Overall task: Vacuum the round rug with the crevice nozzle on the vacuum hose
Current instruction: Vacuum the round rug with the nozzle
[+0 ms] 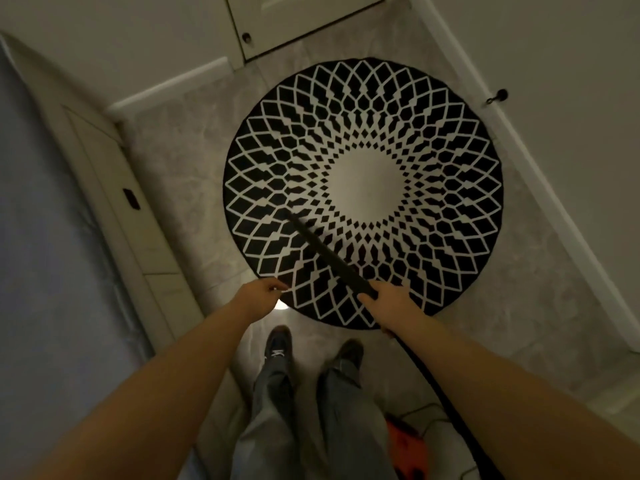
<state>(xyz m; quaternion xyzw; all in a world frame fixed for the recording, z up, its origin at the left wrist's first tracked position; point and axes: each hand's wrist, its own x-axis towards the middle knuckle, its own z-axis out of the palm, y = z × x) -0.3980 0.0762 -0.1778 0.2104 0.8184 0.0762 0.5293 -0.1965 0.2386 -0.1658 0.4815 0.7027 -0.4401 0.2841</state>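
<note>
1. On the pale marbled floor of a narrow passage lies the round rug, black with a white lattice pattern and a plain pale disc at its centre. Its far edge lies near a closed cabinet door; its near edge lies just ahead of your shoes.
2. Your right hand grips the rear end of the crevice nozzle, fingers curled round it, above the rug's near edge.
3. The nozzle is long, black and narrow. It slants forward and to your left, its tip over the rug's left portion, between the pale centre and the left edge. Whether the tip touches the pile cannot be told.
4. The vacuum hose, black, runs back from under your right wrist along the inside of your right forearm towards the lower right.
5. Your left hand is held out beside the rug's near-left edge, fingers loosely curled. It holds nothing.
6. Your two shoes stand on bare floor just short of the rug, grey trouser legs above them.
7. An orange object with a thin dark cable sits on the floor behind your right leg; it is partly hidden.
8. A white skirting board borders the floor on the right, with a dark door stop on the wall above it.
</note>
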